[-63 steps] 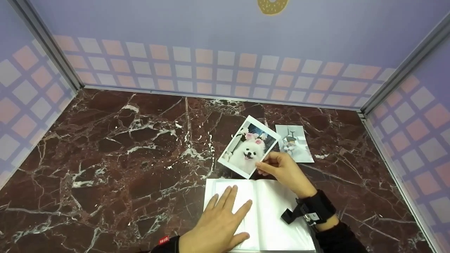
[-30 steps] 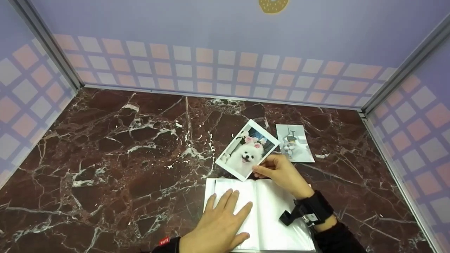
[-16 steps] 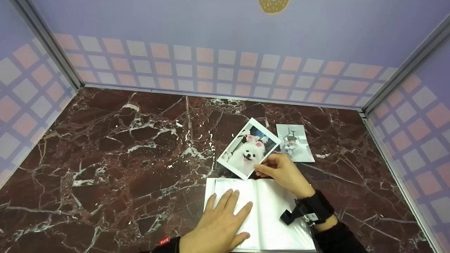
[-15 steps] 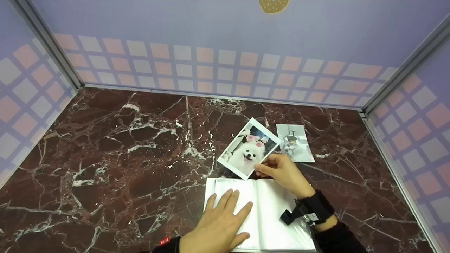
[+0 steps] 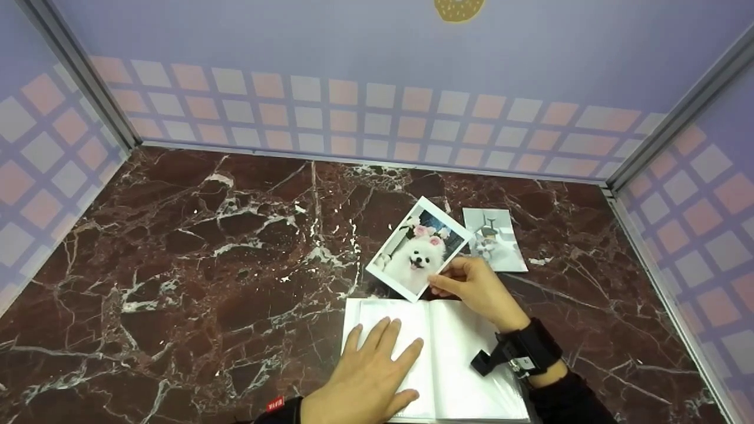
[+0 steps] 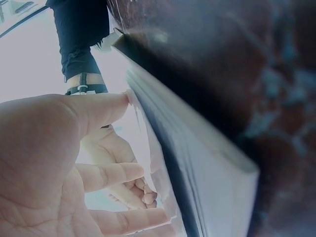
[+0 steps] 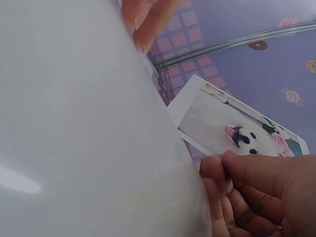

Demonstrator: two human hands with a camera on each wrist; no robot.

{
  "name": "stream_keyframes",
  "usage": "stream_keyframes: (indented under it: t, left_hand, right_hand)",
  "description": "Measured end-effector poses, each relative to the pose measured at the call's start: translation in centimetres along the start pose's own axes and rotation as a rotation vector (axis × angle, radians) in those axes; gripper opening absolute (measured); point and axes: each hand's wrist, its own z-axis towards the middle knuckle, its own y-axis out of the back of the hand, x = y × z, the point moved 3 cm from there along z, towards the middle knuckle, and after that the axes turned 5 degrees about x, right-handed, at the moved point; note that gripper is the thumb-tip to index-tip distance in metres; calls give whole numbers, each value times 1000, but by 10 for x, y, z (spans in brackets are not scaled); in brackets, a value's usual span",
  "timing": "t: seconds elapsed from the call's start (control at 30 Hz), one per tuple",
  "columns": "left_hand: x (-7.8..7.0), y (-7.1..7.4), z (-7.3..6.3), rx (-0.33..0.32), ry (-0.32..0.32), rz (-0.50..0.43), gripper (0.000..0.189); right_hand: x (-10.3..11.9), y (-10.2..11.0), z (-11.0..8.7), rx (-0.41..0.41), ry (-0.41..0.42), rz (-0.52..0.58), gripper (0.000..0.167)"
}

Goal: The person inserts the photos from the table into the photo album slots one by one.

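My right hand (image 5: 474,288) pinches a white-bordered photo (image 5: 415,253) of a fluffy white dog with pink flowers. The photo is tilted, its lower corner at the top edge of an open photo album (image 5: 471,365). In the right wrist view the thumb and finger grip the dog photo (image 7: 237,126) along its edge. My left hand (image 5: 368,377) lies with spread, straight fingers on the album's left page. In the left wrist view its fingers touch the pages of the thick album (image 6: 197,163), seen from the side.
A second photo (image 5: 498,241), greyish, lies on the dark red marble table (image 5: 206,282) behind my right hand. Purple checkered panels (image 5: 365,112) wall the table at the back and both sides. A black camera strap (image 5: 533,347) circles the right wrist.
The dog photo dips slightly toward the album, then shifts back up and a little to the right with my right hand. My left hand stays on the page, its fingers slightly lower than at first.
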Motion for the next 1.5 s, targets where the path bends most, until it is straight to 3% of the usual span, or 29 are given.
stream_keyframes:
  t: [0.57, 0.87, 1.03, 1.5]
  left_hand:
    - [0, -1, 0, 0, 1, 3, 71]
    - [6, -3, 0, 86, 38, -112, 79]
    - [5, -3, 2, 113, 52, -91, 77]
    - [3, -3, -1, 35, 39, -47, 73]
  right_hand:
    - [-1, 3, 1, -7, -8, 9, 20]
    - [0, 6, 0, -13, -26, 24, 22]
    - [0, 2, 0, 12, -24, 27, 22]
    - [-2, -5, 0, 64, -24, 52, 23]
